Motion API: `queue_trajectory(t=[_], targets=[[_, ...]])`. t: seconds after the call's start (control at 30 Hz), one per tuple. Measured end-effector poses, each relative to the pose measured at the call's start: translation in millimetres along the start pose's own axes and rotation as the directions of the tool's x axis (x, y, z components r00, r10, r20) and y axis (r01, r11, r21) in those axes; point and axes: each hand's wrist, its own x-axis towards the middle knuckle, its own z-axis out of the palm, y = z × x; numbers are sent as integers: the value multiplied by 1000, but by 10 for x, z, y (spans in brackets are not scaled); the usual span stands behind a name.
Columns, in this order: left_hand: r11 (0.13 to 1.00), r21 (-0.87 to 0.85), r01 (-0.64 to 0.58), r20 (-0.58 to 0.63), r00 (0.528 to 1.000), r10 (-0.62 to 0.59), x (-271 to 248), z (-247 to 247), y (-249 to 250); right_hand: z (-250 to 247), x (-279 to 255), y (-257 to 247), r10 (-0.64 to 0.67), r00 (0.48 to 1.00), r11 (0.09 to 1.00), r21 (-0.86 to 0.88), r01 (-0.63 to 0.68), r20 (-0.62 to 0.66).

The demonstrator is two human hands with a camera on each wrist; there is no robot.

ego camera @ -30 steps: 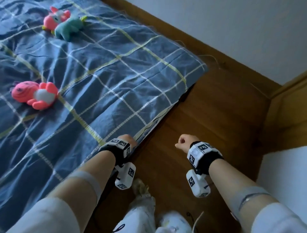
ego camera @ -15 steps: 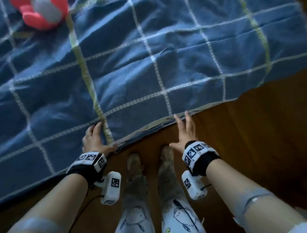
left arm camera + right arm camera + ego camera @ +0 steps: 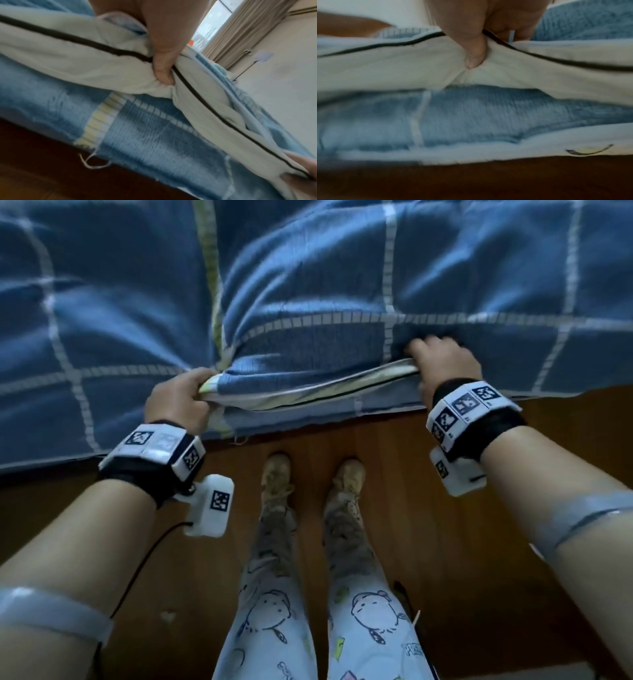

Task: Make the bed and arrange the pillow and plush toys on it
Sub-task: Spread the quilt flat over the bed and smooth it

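Both hands, flat at the bed's near edge a moment ago, now grip it: left hand (image 3: 178, 397) and right hand (image 3: 442, 364) bunch the blue checked quilt (image 3: 308, 285) lifted there, so straightening seems underway, with pillow and toys unseen.

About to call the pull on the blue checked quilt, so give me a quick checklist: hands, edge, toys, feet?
1. Left hand grips quilt edge: ok.
2. Right hand grips the same edge: ok.
3. Edge lifted between both hands, pale lining with dark piping showing: ok.
4. Edge taut between hands: not ok, it sags.
5. Plush toys off the quilt: cannot tell, out of view.
6. Feet on the wooden floor, off the fabric: ok.
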Motion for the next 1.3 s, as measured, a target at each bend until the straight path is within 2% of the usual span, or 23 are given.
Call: queue_trajectory(t=[0.1,0.17,0.27,0.43,0.57,0.7,0.8,0.9,1.0,1.07,1.17,1.3], targets=[[992,-119,-38,-84,996,28,-286,-151,1,-149,-230,67,-19,999,984,179,13,31],[982,-184,-34,-92,996,17,-451,-103,-20,-97,-478,122,-10,1000,981,196,7,12],[981,-192,39,-22,999,-44,-527,167,-43,128,-661,184,58,998,987,150,-63,36],[995,-28,94,147,985,-89,-303,445,-21,265,-422,147,142,980,971,175,-166,139],[992,-77,99,220,972,-80,-397,490,-47,367,-550,100,196,970,944,240,-226,145],[957,-225,182,387,918,-83,-643,514,-80,494,-857,9,277,921,818,436,-375,272],[965,-202,168,490,871,-50,-750,510,-17,552,-1037,-66,333,874,736,482,-476,354],[989,-130,67,585,811,22,-819,489,274,494,-1228,-102,366,849,651,547,-526,381],[983,-16,-183,680,719,145,-940,468,788,333,-1466,-40,394,831,584,591,-556,393],[926,58,-374,722,656,220,-1052,441,1215,182,-1662,85,395,823,551,612,-568,408],[813,100,-574,770,562,302,-1294,432,1894,-63,-2031,424,402,799,483,638,-600,447],[613,198,-765,798,489,353,-1881,411,2826,-444,-2709,1035,517,756,366,695,-619,401]])
